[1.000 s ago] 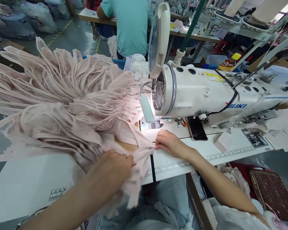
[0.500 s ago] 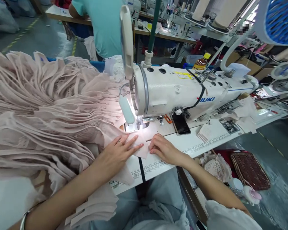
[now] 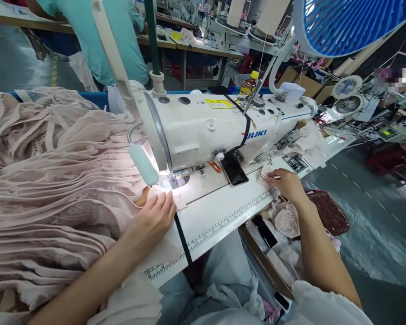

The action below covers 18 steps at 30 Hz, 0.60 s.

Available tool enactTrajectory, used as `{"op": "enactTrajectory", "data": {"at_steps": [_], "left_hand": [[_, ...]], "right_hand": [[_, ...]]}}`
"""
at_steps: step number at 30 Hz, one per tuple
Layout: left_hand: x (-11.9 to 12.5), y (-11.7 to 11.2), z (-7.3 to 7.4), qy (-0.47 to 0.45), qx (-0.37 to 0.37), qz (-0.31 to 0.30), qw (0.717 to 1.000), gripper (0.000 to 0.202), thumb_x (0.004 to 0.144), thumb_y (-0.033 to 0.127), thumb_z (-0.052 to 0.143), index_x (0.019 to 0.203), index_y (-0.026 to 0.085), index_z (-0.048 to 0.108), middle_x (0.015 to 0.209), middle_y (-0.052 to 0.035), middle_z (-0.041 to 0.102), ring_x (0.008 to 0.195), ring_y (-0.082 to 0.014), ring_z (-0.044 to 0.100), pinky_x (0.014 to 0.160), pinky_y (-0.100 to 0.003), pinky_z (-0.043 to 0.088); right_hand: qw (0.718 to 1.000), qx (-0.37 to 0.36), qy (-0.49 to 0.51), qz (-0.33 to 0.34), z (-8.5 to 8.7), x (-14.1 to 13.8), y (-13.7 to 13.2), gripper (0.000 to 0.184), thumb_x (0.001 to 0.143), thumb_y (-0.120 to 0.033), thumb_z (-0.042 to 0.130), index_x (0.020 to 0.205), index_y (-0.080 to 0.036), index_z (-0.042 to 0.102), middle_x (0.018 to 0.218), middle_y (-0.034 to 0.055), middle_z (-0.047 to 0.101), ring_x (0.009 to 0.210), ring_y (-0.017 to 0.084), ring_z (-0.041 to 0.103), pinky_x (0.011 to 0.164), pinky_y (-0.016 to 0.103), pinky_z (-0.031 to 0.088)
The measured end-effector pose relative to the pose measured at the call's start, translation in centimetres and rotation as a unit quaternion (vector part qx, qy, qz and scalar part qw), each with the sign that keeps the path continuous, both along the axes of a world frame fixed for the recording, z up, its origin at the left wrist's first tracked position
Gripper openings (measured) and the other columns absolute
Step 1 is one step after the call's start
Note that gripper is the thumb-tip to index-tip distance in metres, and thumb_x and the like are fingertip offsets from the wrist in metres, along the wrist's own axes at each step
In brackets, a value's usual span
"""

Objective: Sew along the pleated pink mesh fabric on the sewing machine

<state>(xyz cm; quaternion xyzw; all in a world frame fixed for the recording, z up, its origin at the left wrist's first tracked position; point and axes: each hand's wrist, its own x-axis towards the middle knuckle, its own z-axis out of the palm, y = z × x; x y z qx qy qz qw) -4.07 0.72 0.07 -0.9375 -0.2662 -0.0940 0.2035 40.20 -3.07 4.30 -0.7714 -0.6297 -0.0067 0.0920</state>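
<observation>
My left hand (image 3: pixel 157 214) lies palm down with its fingers stretched out, pressing a pale pink fabric piece (image 3: pixel 180 201) to the bed just in front of the sewing machine's needle area. Off to the right, my right hand (image 3: pixel 288 184) has its fingertips closed at the edge of a small stack of pale cut fabric pieces (image 3: pixel 263 177). The white sewing machine (image 3: pixel 196 135) stands behind both hands, its lamp (image 3: pixel 144 164) lit beside the needle. A large heap of pink fabric parts (image 3: pixel 64 180) fills the left side, reaching up to my left hand.
A phone (image 3: pixel 235 169) and an orange clip-like item (image 3: pixel 214 166) lie under the machine arm. A printed ruler (image 3: pixel 223 225) runs along the table edge. Below it is an open box (image 3: pixel 274 271) of oddments. A blue fan (image 3: pixel 352 27) hangs upper right. A person in turquoise (image 3: pixel 98 40) sits beyond.
My right hand has left the fabric at the needle and moved right to the small stack. My left hand stays on the fabric, fingers closer together. The view has turned right.
</observation>
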Motion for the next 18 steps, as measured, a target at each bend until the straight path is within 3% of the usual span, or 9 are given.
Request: {"op": "enactTrajectory", "data": {"at_steps": [3,6,8,10,14,18], "left_hand": [[-0.6,0.6,-1.0,-0.054,0.014,-0.002,0.998,0.047,0.092,-0.004,0.03,0.117,0.005,0.069,0.122,-0.0188,0.071,0.113,-0.0269,0.066,0.095,-0.037,0.051],[-1.3,0.8,-1.6,-0.084,-0.02,0.016,0.996,0.054,0.092,-0.005,0.028,0.132,0.012,0.061,0.129,-0.0139,0.068,0.118,-0.0243,0.063,0.099,-0.039,0.049],[-1.5,1.0,-1.7,-0.073,-0.036,0.02,0.996,0.054,0.093,-0.004,0.029,0.133,0.015,0.06,0.131,-0.0139,0.067,0.116,-0.0256,0.064,0.094,-0.041,0.051],[-1.5,1.2,-1.7,-0.062,-0.032,0.023,0.997,0.05,0.094,-0.002,0.031,0.131,0.012,0.061,0.128,-0.0162,0.068,0.113,-0.0282,0.065,0.089,-0.042,0.053],[-0.7,1.3,-1.8,-0.07,-0.007,-0.017,0.997,0.046,0.093,-0.003,0.033,0.129,0.005,0.062,0.13,-0.019,0.067,0.123,-0.0319,0.061,0.098,-0.047,0.05],[0.9,0.3,-1.7,-0.036,0.012,0.0,0.999,0.046,0.091,-0.003,0.036,0.125,0.004,0.066,0.128,-0.0217,0.068,0.115,-0.0341,0.068,0.078,-0.039,0.058]], "right_hand": [[1.0,-0.007,0.009,0.006,0.5,-0.3,0.1,0.014,0.088,-0.028,0.06,0.084,-0.019,0.07,0.093,0.0096,0.073,0.08,0.023,0.066,0.073,0.034,0.047],[0.999,-0.025,-0.021,-0.005,1.0,-1.1,0.0,0.013,0.089,-0.028,0.06,0.087,-0.018,0.069,0.097,0.0094,0.073,0.081,0.023,0.066,0.068,0.033,0.045],[0.997,-0.045,-0.062,-0.019,1.3,-1.7,-0.1,0.015,0.088,-0.031,0.063,0.093,-0.018,0.07,0.101,0.0101,0.073,0.08,0.024,0.066,0.063,0.032,0.042],[0.994,-0.061,-0.09,-0.024,1.4,-2.1,-0.1,0.017,0.087,-0.033,0.066,0.095,-0.018,0.07,0.103,0.0105,0.072,0.081,0.024,0.066,0.06,0.032,0.04],[0.996,-0.055,-0.068,-0.025,1.3,-1.8,0.1,0.013,0.087,-0.028,0.063,0.092,-0.019,0.072,0.101,0.0096,0.074,0.082,0.024,0.067,0.064,0.032,0.043],[0.997,-0.015,-0.076,-0.031,1.5,-2.0,-0.1,0.024,0.092,-0.029,0.054,0.089,-0.019,0.075,0.098,0.0118,0.074,0.085,0.026,0.066,0.068,0.035,0.046]]}}
